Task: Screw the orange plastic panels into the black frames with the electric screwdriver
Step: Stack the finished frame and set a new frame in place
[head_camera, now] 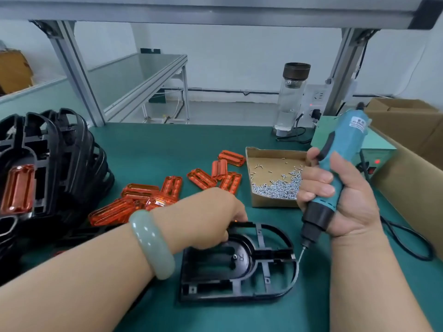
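A black frame (268,279) lies flat on the green mat in front of me. My left hand (206,216) reaches over its far left corner, fingers curled on the frame's edge; a sliver of orange shows under the fingertips. My right hand (340,197) grips the teal electric screwdriver (335,168) upright, its bit tip just beside the frame's right edge. Several loose orange panels (148,195) are scattered on the mat behind my left wrist.
A stack of black frames (60,159), one with an orange panel fitted, stands at the left. A shallow cardboard tray of screws (273,202) sits behind the frame. A glass bottle (291,99), a power unit (378,154) and cardboard boxes (412,149) are at the right.
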The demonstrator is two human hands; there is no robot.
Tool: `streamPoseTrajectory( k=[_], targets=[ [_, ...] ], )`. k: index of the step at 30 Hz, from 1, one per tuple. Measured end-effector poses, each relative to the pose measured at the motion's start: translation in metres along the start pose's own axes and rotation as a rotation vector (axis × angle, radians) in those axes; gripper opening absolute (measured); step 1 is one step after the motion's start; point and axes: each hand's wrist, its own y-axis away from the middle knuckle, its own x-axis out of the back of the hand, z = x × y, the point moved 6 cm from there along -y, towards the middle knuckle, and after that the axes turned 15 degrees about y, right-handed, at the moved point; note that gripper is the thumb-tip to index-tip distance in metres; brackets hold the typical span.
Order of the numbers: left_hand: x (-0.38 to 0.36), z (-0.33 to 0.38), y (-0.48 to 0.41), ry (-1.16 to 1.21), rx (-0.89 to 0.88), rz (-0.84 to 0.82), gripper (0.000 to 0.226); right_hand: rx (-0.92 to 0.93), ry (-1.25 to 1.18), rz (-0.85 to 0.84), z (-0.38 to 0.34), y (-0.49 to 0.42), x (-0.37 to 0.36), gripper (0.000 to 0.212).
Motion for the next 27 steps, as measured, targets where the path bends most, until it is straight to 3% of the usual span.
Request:
streamPoseTrajectory(
  k=[7,15,20,25,27],
  targets=[
    [-0.01,-0.01,-0.004,-0.007,0.044,0.055,0.046,-0.053,0.117,0.087,0.014,-0.007,-0.002,0.061],
    [0.014,-0.028,-0.016,0.117,0.165,0.187,0.036,-0.069,0.104,0.057,0.018,-0.009,-0.008,0.057],
    [0.004,-0.046,-0.033,0.125,0.288,0.073,0.035,-0.084,0.107,0.059,0.022,-0.009,-0.011,0.058],
    [0.019,-0.059,-0.025,0.302,0.336,0.217,0.014,-0.082,0.149,0.135,0.022,-0.009,-0.009,0.019],
    [0.029,-0.062,-0.018,0.467,0.333,0.317,0.015,-0.083,0.145,0.145,0.022,-0.009,-0.009,0.017]
  ],
)
